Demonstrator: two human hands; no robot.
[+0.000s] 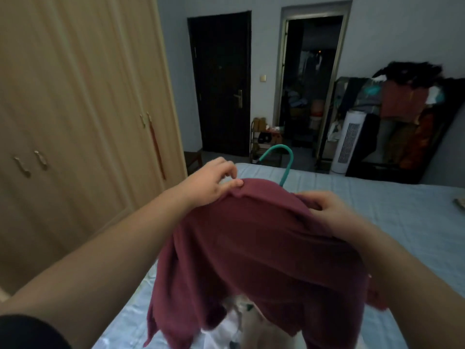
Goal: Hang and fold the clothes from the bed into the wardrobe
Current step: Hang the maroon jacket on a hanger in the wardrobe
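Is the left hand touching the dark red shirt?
Touching. The head view shows the left hand pinching the top edge of the dark red shirt, thumb on the cloth, no gap.

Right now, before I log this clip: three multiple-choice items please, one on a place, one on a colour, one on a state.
1. The wardrobe stands on which side of the bed?
A) left B) right C) beyond its far end
2. The hanger hook poking out of the maroon garment is:
A) white B) teal C) black
3. The wardrobe's doors are:
A) wide open B) one ajar C) shut

Answers:
1 A: its wooden front fills the frame's left.
2 B: a teal curve rises above the collar.
3 C: the panels lie flush with no gap, while the left hand and right hand grip the garment.
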